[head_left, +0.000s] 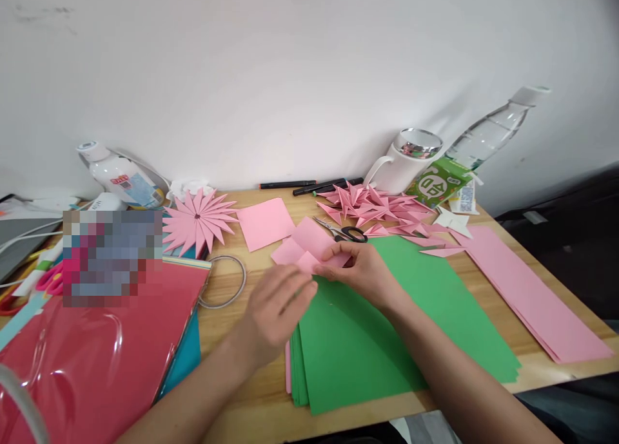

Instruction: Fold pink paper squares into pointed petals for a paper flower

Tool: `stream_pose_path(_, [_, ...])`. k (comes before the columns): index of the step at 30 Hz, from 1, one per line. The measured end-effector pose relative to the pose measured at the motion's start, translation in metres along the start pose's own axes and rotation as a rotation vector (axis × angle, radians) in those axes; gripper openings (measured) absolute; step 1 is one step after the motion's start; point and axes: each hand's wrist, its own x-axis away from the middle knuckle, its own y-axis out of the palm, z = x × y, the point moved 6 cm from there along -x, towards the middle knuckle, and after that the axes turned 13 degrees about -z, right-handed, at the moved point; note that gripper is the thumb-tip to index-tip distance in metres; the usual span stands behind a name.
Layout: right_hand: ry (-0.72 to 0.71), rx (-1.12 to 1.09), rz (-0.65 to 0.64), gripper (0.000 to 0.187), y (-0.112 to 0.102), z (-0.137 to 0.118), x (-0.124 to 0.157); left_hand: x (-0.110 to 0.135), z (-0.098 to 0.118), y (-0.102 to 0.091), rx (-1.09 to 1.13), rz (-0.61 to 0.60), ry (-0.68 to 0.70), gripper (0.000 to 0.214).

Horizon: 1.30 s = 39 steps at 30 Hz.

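A creased pink sheet of paper [309,234] is held above the green paper stack [382,328], with a small flap folded over at its near edge. My right hand [360,273] pinches its right side between thumb and fingers. Slightly blurred, my left hand [278,308] is at the flap, its fingers stretched out and its thumb apart from them. Black-handled scissors [355,233] lie just behind my right hand. Flat beyond the held sheet are square pink sheets [265,222].
A pink folded-paper star [198,218] lies left, folded pink pieces [382,205] back right. A white mug [409,160], a green box [440,183] and a water bottle [498,131] stand by the wall. Pink strips [536,296] lie right; a red plastic-wrapped pack [97,347] and tape roll [242,283] left.
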Motion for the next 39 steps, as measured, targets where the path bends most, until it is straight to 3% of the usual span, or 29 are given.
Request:
stream_pose_path(2, [0.029,0.023,-0.066,0.028,0.002,0.003,0.001,0.001,0.01,0.015,-0.091,-0.19,0.14,0.028])
stream_pose_path(4, [0.07,0.07,-0.115,0.02,0.003,0.008,0.004,0.0,0.013,0.023,-0.182,-0.281,0.182,0.028])
stream_pose_path(7, [0.056,0.26,-0.109,0.012,-0.001,0.009,0.009,-0.001,0.016,0.031,-0.25,-0.33,0.213,0.026])
stream_pose_path(11, [-0.124,0.663,-0.111,0.002,-0.002,-0.003,0.013,-0.002,0.019,0.036,-0.239,-0.33,0.205,0.026])
stream_pose_path(16, [-0.21,1.002,-0.174,0.006,-0.003,-0.015,0.012,-0.003,0.018,0.04,-0.28,-0.388,0.174,0.027])
stream_pose_path(21, [-0.539,0.973,-0.153,0.018,-0.007,-0.028,0.009,-0.003,0.018,0.041,-0.344,-0.404,0.18,0.028])
stream_pose_path(24, [-0.673,0.941,-0.154,0.025,-0.006,-0.022,0.005,-0.003,0.018,0.041,-0.35,-0.412,0.171,0.028])
stream_pose_path(29, [-0.635,0.966,-0.169,0.034,-0.008,-0.005,-0.002,-0.004,0.018,0.04,-0.348,-0.429,0.174,0.027])
stream_pose_path(39, [-0.615,0.88,-0.277,0.04,-0.008,0.0,-0.002,-0.003,0.02,0.042,-0.317,-0.456,0.168,0.025])
